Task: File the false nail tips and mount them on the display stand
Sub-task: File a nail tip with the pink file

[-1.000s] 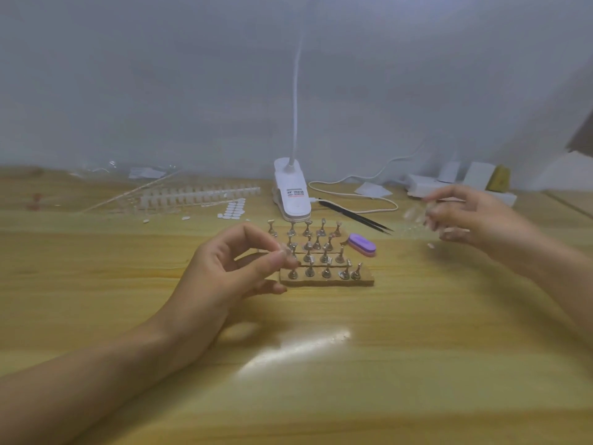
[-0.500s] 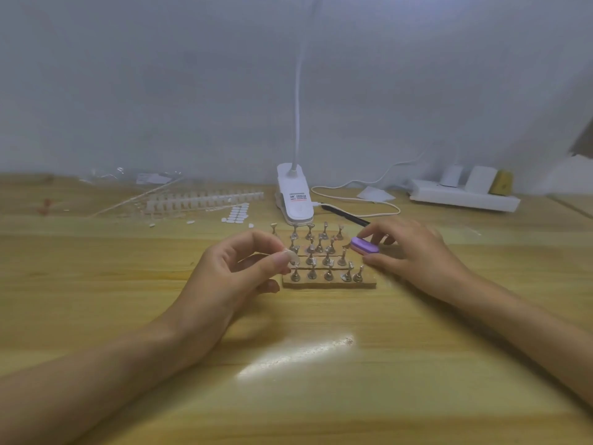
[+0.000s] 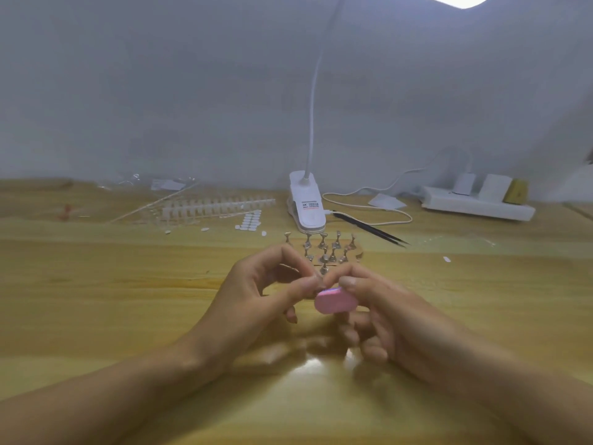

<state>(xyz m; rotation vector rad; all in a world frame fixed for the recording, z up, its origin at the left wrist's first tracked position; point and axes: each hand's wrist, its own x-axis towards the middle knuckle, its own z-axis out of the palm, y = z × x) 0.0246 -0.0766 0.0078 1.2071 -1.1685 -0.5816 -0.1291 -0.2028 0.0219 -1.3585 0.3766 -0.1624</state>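
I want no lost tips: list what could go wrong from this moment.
The left hand pinches the tip between thumb and finger only; a stroke of the file in the right hand could flick it away. Both hands work close in front of the stand; a slip might knock its pegs.

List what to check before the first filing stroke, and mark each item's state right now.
1. Right hand grips the pink file: ok.
2. Left hand has thumb and forefinger pinched together beside the file: ok.
3. Nail tip in that pinch: cannot tell, too small and blurred.
4. File touching the tip: cannot tell.
5. Stand behind both hands, likely out of the stroke's way: ok.
6. Bare pegs on the stand: ok.
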